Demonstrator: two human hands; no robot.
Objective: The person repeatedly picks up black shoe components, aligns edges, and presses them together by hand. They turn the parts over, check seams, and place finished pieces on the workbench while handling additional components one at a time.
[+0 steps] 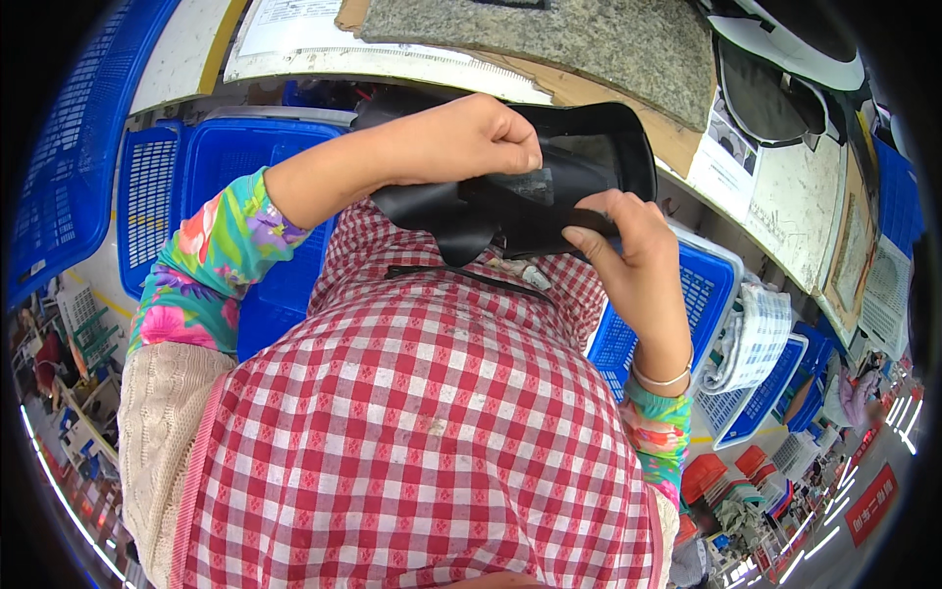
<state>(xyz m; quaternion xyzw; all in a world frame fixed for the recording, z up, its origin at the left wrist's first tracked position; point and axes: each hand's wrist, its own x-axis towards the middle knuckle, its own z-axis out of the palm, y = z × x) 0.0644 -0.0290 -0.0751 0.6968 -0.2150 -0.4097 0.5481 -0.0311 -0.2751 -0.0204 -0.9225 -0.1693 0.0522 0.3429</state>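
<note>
Between right fingers (pixel 592 244): curved, glossy black piece (pixel 520 216).

From the head, a fisheye is looking down past the apron (pixel 422 422), closely facing the left hand (pixel 484 135) and right hand (pixel 636 238).

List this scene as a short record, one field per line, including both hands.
Left hand: fingers curled, above the black piece; grip unclear
Right hand: thumb and fingers pinching the black piece's edge
Clothing: checked apron, floral sleeves
Worktable: white, bearing a mottled grey slab
Left side: blue basket
Right side: folded checked cloth near blue baskets
</note>
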